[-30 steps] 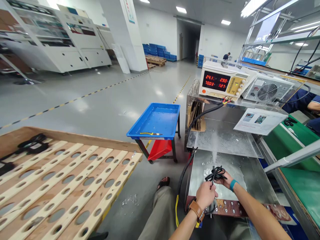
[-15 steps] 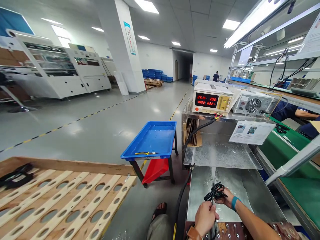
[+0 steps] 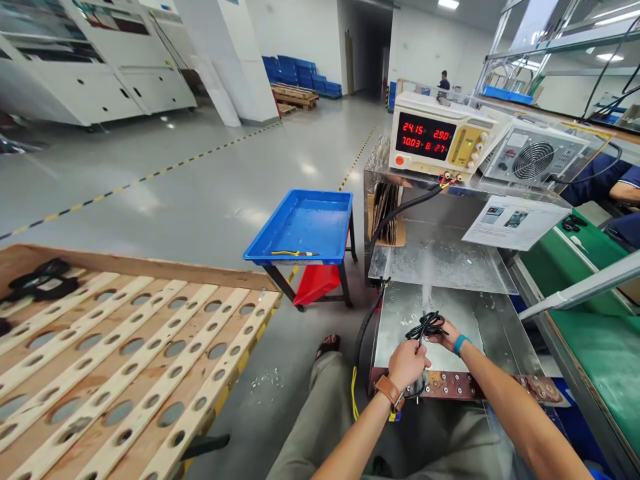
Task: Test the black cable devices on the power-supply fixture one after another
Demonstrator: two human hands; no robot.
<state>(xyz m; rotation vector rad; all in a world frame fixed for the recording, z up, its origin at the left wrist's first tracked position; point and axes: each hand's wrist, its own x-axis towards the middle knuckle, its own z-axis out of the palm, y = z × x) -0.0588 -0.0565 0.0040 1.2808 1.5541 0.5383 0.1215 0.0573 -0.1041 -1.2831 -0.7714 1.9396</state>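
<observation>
The left hand point(image 3: 407, 363) and right hand point(image 3: 446, 335) grip a bundled black cable point(image 3: 428, 326) over the metal worktop point(image 3: 400, 330), near a whitish plume point(image 3: 427, 277). Loose loops could slip from the fingers and tangle, or drift into that plume if the bundle is tilted forward.

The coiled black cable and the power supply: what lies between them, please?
In the head view: metal surface, pale plume, translucent sheet and a thick black cable.

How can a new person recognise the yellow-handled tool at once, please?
Look for the metal-legged cart between the wooden rack and the metal workstation. On its top is a blue tray. Near the tray's front edge lies the slim tool, the only yellow-handled thing in it.
</observation>
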